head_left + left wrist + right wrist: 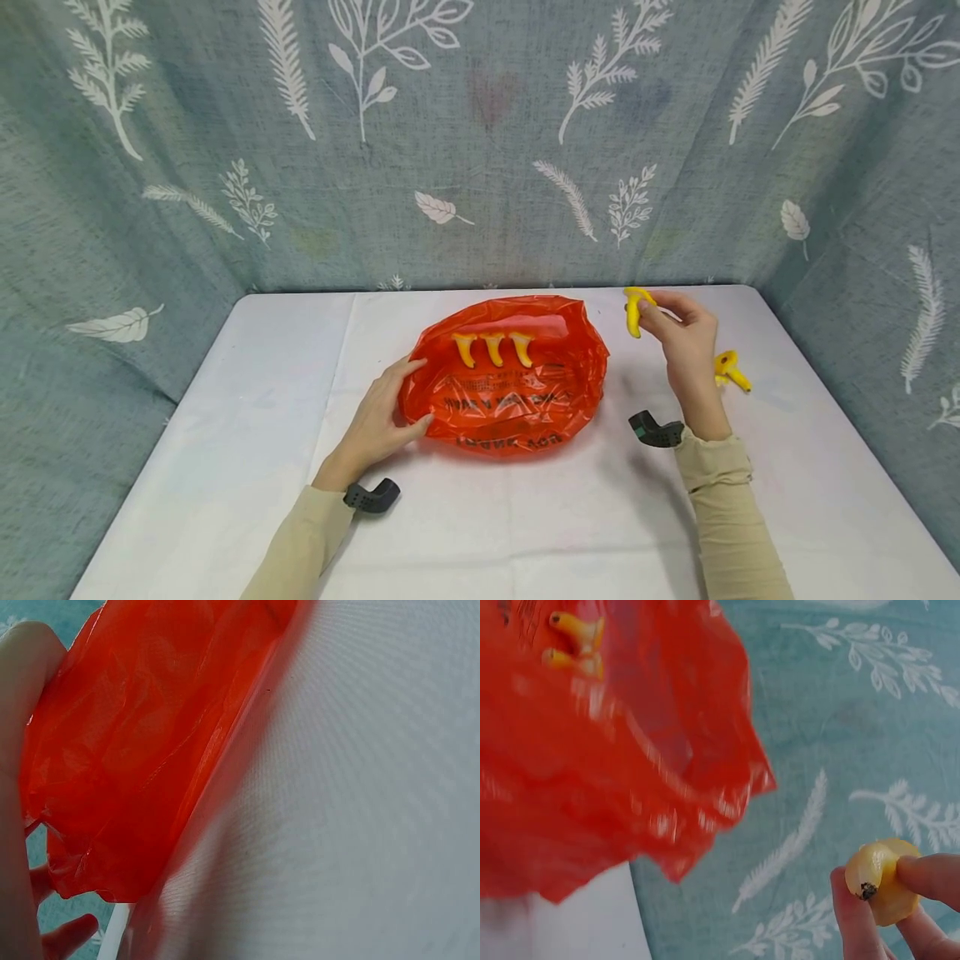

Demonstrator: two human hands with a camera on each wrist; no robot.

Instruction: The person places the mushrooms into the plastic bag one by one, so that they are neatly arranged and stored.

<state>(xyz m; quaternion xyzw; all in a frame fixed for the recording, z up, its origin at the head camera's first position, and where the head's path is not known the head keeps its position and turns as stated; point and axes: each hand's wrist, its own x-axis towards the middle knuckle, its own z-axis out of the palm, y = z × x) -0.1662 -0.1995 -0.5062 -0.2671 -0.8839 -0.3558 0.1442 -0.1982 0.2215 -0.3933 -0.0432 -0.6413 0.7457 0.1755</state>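
Note:
A red plastic bag with dark print lies spread open on the table, three yellow curved pieces in a row inside it. My left hand grips the bag's left edge, thumb at the front and fingers behind; the left wrist view shows the bag beside the fingers. Right of the bag, my right hand pinches another yellow piece above the table. In the right wrist view this piece has a dark tip and sits between thumb and fingers.
More yellow pieces lie on the table to the right, partly behind my right wrist. The white-covered table ends at a grey-green curtain with white leaf patterns, at the back and both sides.

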